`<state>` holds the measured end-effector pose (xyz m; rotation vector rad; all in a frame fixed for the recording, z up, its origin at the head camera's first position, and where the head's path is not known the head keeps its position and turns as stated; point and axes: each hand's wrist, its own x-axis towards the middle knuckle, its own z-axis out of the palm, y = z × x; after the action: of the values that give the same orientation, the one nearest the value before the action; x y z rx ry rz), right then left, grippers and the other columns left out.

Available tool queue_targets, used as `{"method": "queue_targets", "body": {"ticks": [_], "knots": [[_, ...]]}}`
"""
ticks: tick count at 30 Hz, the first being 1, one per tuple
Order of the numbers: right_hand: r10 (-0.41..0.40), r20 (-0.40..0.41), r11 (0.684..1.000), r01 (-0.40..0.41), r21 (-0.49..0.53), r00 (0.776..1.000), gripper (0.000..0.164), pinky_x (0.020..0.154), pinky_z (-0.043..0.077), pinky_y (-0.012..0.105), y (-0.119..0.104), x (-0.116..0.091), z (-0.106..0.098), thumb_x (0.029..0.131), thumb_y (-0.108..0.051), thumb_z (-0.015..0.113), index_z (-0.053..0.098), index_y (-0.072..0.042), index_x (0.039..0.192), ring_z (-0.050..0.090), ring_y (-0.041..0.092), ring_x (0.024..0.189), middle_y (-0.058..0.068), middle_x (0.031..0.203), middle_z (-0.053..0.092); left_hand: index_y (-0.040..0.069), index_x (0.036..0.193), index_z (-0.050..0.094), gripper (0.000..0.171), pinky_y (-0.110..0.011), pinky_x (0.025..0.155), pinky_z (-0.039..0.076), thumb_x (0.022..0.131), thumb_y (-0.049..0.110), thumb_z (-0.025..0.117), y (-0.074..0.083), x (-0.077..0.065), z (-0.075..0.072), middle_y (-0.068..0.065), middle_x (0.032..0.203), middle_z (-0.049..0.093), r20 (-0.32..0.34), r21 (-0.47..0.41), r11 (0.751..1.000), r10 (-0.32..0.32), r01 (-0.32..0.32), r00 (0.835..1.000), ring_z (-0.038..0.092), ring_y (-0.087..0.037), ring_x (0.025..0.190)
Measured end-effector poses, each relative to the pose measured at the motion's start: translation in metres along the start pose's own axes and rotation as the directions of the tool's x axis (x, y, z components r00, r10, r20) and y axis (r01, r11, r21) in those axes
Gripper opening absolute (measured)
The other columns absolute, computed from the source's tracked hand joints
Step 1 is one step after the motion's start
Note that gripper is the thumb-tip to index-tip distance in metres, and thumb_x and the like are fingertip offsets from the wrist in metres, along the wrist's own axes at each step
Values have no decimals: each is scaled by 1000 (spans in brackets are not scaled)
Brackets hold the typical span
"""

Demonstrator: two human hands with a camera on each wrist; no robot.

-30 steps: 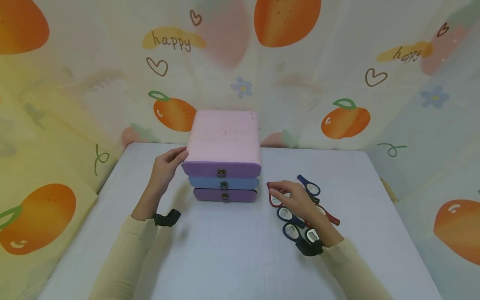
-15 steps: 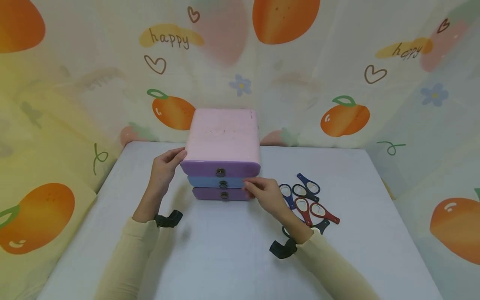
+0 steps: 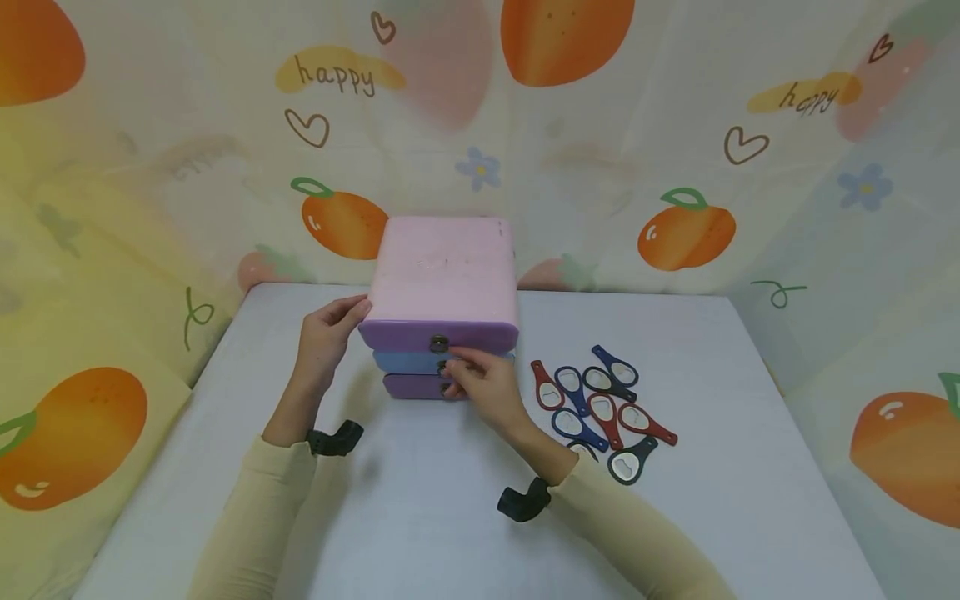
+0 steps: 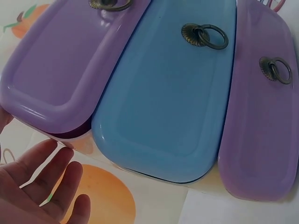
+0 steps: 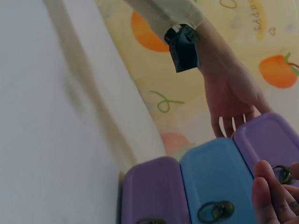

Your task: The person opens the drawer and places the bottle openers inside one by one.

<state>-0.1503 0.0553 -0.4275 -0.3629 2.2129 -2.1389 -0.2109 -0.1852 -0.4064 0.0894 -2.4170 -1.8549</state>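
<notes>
A small chest with a pink top and three drawers stands near the back of the table. Each drawer front carries a bronze ring pull. My left hand rests against the chest's left side, its thumb at the edge of the top purple drawer and its other fingers loosely extended below. My right hand is in front of the drawers, with thumb and fingertips on either side of the top ring pull and a gap around the ring. The middle drawer is blue and the bottom drawer purple.
Several flat red, blue and black handled pieces with round, pale-centred heads, one a red piece, lie in a cluster to the right of the chest. A fruit-printed cloth hangs behind the white table.
My right hand has moved left from over the cluster of handled pieces to the front of the drawers, uncovering most of the pieces. My left hand has stayed at the chest's side.
</notes>
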Motion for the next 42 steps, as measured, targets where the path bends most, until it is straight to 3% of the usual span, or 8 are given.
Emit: {"method": "queue_targets", "body": {"ticks": [7, 11, 16, 22, 28, 42], "knots": [[72, -29, 993, -69, 99, 997, 26, 62, 59, 26, -1, 4, 13, 95, -7, 61, 63, 11, 113, 67, 9, 60, 29, 87, 67, 1, 128, 61, 56, -53, 112, 35, 94, 45, 61, -1, 1, 1, -10, 122, 65, -3, 6, 1000, 18, -18, 1000, 54, -11, 108], [122, -19, 979, -117, 164, 992, 27, 61, 58, 26, -4, 6, 19, 97, -10, 59, 62, 14, 108, 66, 7, 57, 15, 76, 68, 1, 127, 61, 56, -52, 112, 36, 93, 45, 61, -1, 1, 1, -14, 124, 64, -12, 12, 1000, 26, -25, 1000, 53, -11, 107], [173, -18, 964, -165, 206, 985, 29, 59, 57, 23, -5, 8, 22, 99, -12, 56, 62, 14, 109, 65, 8, 57, -1, 70, 65, 1, 126, 62, 55, -49, 111, 37, 93, 45, 62, -2, 2, 2, -7, 118, 66, -12, 2, 1000, 26, -26, 1000, 54, -10, 106], [178, -25, 961, -168, 219, 984, 28, 60, 57, 23, -5, 6, 22, 98, -10, 57, 62, 17, 106, 65, 8, 58, 0, 71, 66, 2, 127, 61, 56, -51, 111, 37, 93, 46, 61, 1, 1, 0, -10, 122, 65, -10, 25, 1000, 17, -16, 1000, 54, -10, 107], [168, -4, 966, -164, 199, 986, 30, 59, 56, 22, -7, 0, 22, 97, -11, 58, 62, 18, 106, 66, 8, 58, 0, 71, 66, 3, 126, 62, 55, -47, 111, 38, 93, 46, 62, 0, 3, -1, -11, 123, 64, -25, 14, 1000, -1, 2, 1000, 54, -10, 109], [180, 3, 970, -178, 168, 984, 22, 58, 56, 22, -14, -16, 21, 95, -11, 62, 67, 10, 97, 65, 9, 57, 7, 74, 67, 2, 126, 63, 54, -30, 95, 44, 92, 44, 64, 0, 5, -2, 20, 98, 64, -16, -16, 1000, -26, 26, 1000, 55, -6, 104]]}}
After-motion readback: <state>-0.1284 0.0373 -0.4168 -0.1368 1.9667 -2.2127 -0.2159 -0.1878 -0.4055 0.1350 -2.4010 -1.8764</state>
